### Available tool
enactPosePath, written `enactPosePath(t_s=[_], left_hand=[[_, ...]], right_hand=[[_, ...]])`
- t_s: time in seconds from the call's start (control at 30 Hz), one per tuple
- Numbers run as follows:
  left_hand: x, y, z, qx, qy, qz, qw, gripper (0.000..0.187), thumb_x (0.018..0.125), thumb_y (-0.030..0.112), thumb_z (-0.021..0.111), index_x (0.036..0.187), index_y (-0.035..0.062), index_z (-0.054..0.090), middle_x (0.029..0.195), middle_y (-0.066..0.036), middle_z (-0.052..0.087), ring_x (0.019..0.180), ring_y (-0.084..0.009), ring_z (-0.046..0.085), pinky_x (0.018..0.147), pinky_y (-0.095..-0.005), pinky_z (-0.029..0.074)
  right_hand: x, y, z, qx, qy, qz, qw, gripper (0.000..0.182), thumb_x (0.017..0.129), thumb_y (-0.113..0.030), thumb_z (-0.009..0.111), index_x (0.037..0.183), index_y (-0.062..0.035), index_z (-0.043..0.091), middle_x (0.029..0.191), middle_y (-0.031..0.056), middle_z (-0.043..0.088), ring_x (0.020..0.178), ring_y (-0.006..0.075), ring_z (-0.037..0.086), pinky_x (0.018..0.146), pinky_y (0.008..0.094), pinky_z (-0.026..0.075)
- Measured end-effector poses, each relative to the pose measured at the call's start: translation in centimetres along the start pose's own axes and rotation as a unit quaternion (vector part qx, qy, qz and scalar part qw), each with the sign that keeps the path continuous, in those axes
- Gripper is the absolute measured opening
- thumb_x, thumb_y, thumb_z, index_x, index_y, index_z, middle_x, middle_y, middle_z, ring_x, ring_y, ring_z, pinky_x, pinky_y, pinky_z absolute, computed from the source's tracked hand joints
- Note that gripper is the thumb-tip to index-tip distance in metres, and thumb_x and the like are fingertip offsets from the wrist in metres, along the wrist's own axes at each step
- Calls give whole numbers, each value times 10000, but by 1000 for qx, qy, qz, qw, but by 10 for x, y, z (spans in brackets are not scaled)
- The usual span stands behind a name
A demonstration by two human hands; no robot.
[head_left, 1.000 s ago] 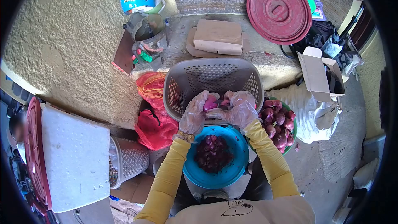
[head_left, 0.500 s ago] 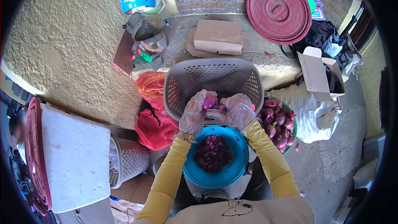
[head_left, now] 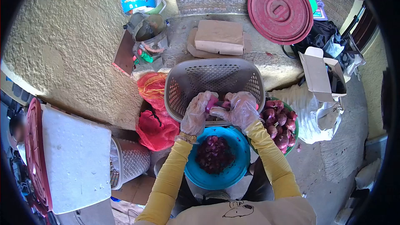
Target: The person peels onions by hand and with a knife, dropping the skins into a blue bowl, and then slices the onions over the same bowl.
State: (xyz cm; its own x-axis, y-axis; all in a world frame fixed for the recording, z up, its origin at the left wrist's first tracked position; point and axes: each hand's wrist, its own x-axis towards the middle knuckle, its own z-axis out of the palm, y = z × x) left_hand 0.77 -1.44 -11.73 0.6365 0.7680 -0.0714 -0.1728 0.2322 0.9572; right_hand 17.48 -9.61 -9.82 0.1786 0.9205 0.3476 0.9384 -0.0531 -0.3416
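Both hands wear clear plastic gloves and meet over the near rim of a grey perforated basket (head_left: 214,68). My left hand (head_left: 196,110) is closed around a red onion (head_left: 211,102), partly hidden by its fingers. Against that onion, my right hand (head_left: 239,107) is closed with its fingers curled; a bit of pink shows at its outer side, but what it grips is hidden. Below the hands, a blue basin (head_left: 192,171) holds a heap of dark red onion pieces (head_left: 213,155). At the right, a green basin (head_left: 296,131) is filled with whole red onions (head_left: 281,121).
Red mesh sacks (head_left: 156,129) lie left of the basket. Further left are a white perforated basket (head_left: 132,158) and a white lid-like board (head_left: 77,158). A cardboard box (head_left: 218,37) and a red round lid (head_left: 280,11) rest behind. White sacking (head_left: 321,116) lies right.
My right hand has shifted slightly left, closer to the onion, and its fingers have turned. More of the onion is now covered. The basins and baskets stay put.
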Motion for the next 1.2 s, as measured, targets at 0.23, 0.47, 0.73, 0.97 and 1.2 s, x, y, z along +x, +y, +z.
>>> enactPosePath(t_s=[0.23, 0.47, 0.73, 0.97, 1.2], left_hand=[[2, -3, -4, -5, 3, 21, 1000, 413, 1057, 467, 574, 1146, 77, 677, 1004, -10, 634, 885, -96, 576, 764, -260, 496], [7, -5, -6, -165, 12, -10, 986, 434, 1059, 449, 579, 1241, 58, 628, 1176, -48, 620, 971, -152, 623, 859, -324, 554], [10, -11, -11, -178, -39, -2, 983, 473, 1067, 454, 560, 1307, 48, 597, 1218, -56, 626, 1022, -151, 622, 851, -307, 546], [3, -1, -1, -102, -46, 17, 994, 485, 1070, 468, 545, 1272, 35, 628, 1175, -73, 646, 1022, -133, 617, 858, -287, 524], [1, 1, -1, -72, -50, 10, 996, 500, 1088, 442, 508, 1301, 2, 613, 1218, -90, 644, 1089, -172, 618, 982, -321, 501]], right_hand=[[-2, 1, 4, -6, -45, -39, 998, 655, 809, -747, 679, 705, -101, 659, 625, 118, 650, 648, 360, 661, 625, 475, 502], [-8, 14, 16, 52, -27, -108, 992, 647, 804, -716, 711, 743, -73, 677, 635, 129, 658, 648, 370, 670, 613, 476, 514], [0, 2, -3, 32, -39, 37, 998, 781, 638, -809, 783, 878, -69, 710, 759, 96, 731, 722, 319, 724, 676, 425, 561], [2, 3, -2, 60, -85, 46, 993, 870, 669, -919, 637, 929, -94, 726, 795, 147, 734, 788, 366, 727, 753, 472, 558], [2, -2, -6, 52, -65, 23, 996, 797, 702, -862, 671, 885, -89, 737, 772, 121, 738, 760, 355, 726, 738, 471, 558]])
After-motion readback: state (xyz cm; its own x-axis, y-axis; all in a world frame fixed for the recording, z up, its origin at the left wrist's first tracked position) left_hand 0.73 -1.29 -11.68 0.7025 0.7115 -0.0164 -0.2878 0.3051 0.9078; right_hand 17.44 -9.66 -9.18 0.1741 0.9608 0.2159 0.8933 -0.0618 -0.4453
